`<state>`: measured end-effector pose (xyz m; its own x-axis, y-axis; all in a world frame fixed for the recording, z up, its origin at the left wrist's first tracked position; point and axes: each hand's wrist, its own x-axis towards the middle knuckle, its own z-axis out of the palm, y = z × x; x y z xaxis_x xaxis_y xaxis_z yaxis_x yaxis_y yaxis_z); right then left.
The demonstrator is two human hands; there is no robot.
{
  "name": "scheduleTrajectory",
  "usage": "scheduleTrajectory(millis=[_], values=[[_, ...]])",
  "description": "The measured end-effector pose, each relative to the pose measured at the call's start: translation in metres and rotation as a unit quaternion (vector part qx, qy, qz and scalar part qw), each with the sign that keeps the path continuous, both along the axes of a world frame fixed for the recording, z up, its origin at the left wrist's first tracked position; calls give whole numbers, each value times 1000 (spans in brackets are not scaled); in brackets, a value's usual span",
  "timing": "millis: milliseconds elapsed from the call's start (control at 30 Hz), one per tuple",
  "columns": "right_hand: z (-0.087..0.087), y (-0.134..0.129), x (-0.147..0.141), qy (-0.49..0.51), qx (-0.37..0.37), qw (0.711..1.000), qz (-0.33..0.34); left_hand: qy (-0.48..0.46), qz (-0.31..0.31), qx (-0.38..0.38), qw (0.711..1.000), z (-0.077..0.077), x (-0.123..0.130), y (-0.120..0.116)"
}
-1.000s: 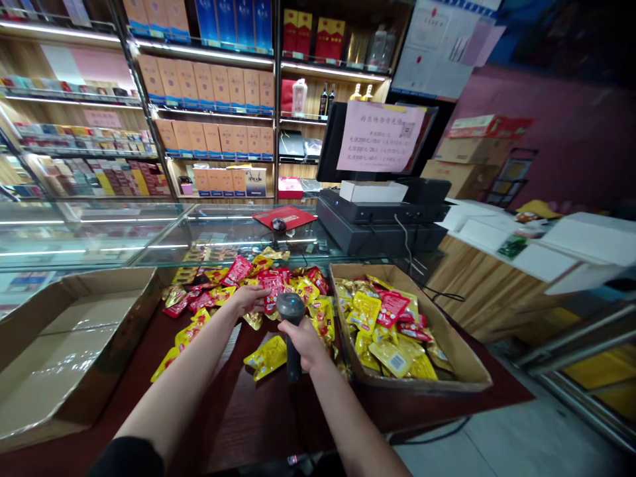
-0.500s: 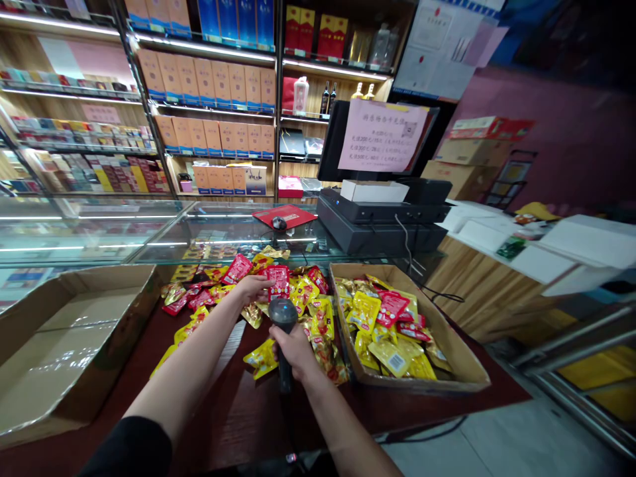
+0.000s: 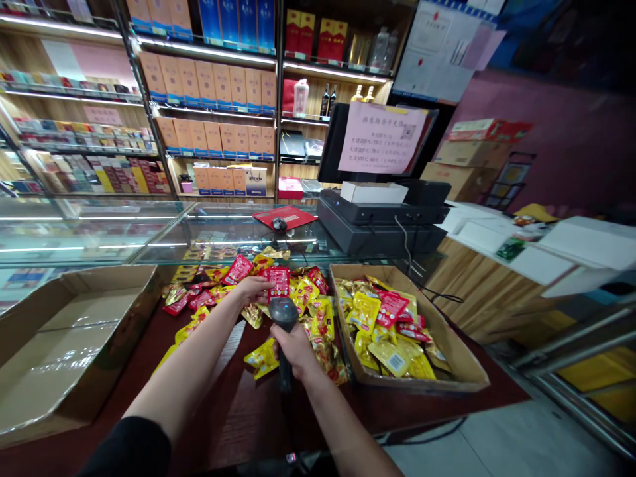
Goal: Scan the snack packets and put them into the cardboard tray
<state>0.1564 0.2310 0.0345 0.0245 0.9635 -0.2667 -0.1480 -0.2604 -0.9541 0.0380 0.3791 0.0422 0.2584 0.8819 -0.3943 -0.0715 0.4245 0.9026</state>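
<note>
Pinched in my left hand (image 3: 253,290) is a red snack packet (image 3: 277,282), its printed face turned toward me. My right hand (image 3: 294,348) wraps round the handle of a black barcode scanner (image 3: 283,314), whose head sits just below and in front of that packet. Under and around both hands spreads a loose pile of red, yellow and gold packets (image 3: 304,291) on the dark red tabletop (image 3: 218,404). One yellow packet (image 3: 262,358) lies left of the scanner's handle. On the right, a shallow cardboard box (image 3: 417,384) holds many more packets.
Another cardboard tray (image 3: 99,311) stands at the left. Behind the pile runs a glass counter (image 3: 169,228) with a mouse (image 3: 279,224) on a red mat (image 3: 301,215). A monitor (image 3: 330,146) with a pink notice stands above a black cash drawer (image 3: 377,232). A cable (image 3: 442,295) trails beside the box.
Almost nothing differs. Both hands keep their hold on the red packet and the scanner, in nearly the same place.
</note>
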Motion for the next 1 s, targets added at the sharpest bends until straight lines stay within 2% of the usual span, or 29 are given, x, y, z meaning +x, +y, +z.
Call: scheduleTrajectory(millis=[100,367,533,633,700,833,1000], values=[[3,-1,1,-9,-5,1000,-5,40,10,6,999,-2,1,0],[4,-2,1,11,1,1000,-19,47,18,3,999,2,2,-3],[8,9,14,53,41,994,-88,27,-17,-8,999,1,-3,-6],[12,23,32,72,2,991,-116,-9,-55,-18,998,0,-6,-14],[15,33,46,118,-59,987,-93,-30,-75,-33,996,1,-7,-21],[25,44,69,244,-111,963,-13,-62,-104,-73,990,13,-3,-37],[44,37,95,302,-93,949,6,-90,-121,-104,983,46,16,-52]])
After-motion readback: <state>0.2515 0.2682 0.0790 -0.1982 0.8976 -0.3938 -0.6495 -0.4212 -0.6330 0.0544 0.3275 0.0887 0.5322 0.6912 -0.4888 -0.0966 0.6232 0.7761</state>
